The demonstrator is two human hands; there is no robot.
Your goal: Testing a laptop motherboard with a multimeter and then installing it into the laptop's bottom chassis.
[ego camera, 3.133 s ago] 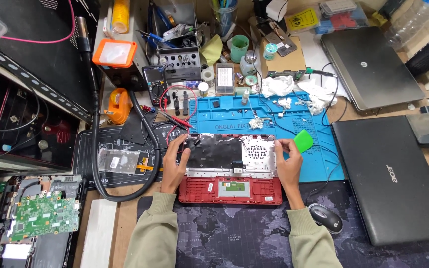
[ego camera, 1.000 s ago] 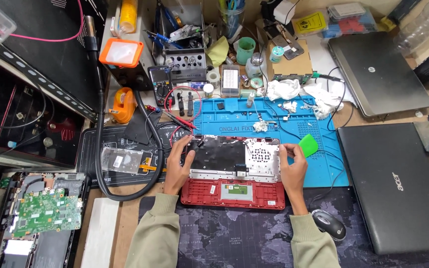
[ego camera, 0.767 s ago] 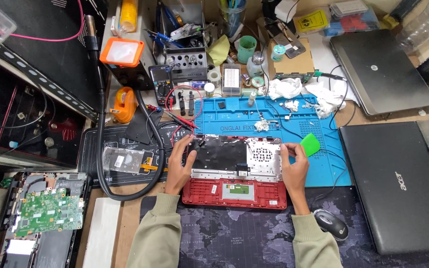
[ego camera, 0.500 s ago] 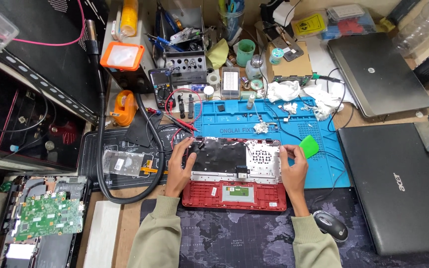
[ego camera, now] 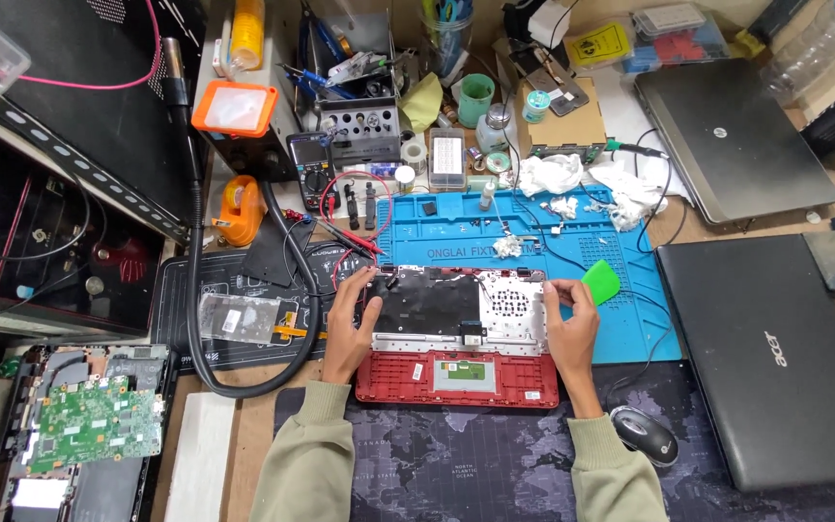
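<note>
At the bench's left edge a bare green board [ego camera: 89, 422] lies in an opened black shell, well apart from the work. Near the middle of the bench, half on the blue mat [ego camera: 533, 217] and half on the dark map-print pad [ego camera: 466, 464], sits the red laptop case [ego camera: 456, 377], upside down and opened, with the keyboard back [ego camera: 461, 311] lying on top of it, black film on its left part and perforated white metal on its right. The left hand [ego camera: 350, 324] clasps the left edge of the keyboard back, fingers curled over its top corner. The right hand [ego camera: 572, 324] presses on the right edge with its lower fingers while pinching a green pick [ego camera: 601, 283] between thumb and forefinger, the pick just off the top-right corner. Judging by this, the case is already stripped and the keyboard is seated or nearly freed; I cannot tell which. A mouse [ego camera: 645, 435] and two closed laptops lie to the right
</note>
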